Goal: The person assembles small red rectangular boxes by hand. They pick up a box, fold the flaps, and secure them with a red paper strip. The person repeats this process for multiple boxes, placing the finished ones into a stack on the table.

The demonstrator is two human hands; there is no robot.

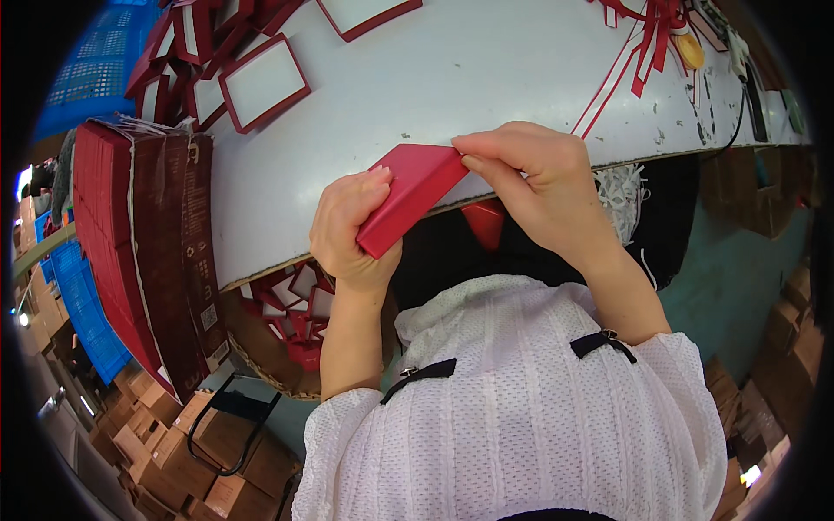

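Red box (408,195), long and flat, is in the two hands in the head view, a little toward twelve o'clock from the middle, at the front edge of the grey-white counter (304,174). I cannot tell if it touches the counter. The left hand (352,221) is wrapped around the box from its eight o'clock side, with the fingers bent upon the top face. The right hand (530,174) pinches the corner at two o'clock of the box between thumb and forefinger.

Toward half past ten lies a pile of red trays (265,84) with white insides. At nine o'clock stands a big dark-red carton (193,252), packed with red boxes (109,234). At eight o'clock, below the counter edge, many small boxes (321,304) lie in a container. Red ribbons (660,35) are at half past one, and white paper strips (618,204) between two and three o'clock.
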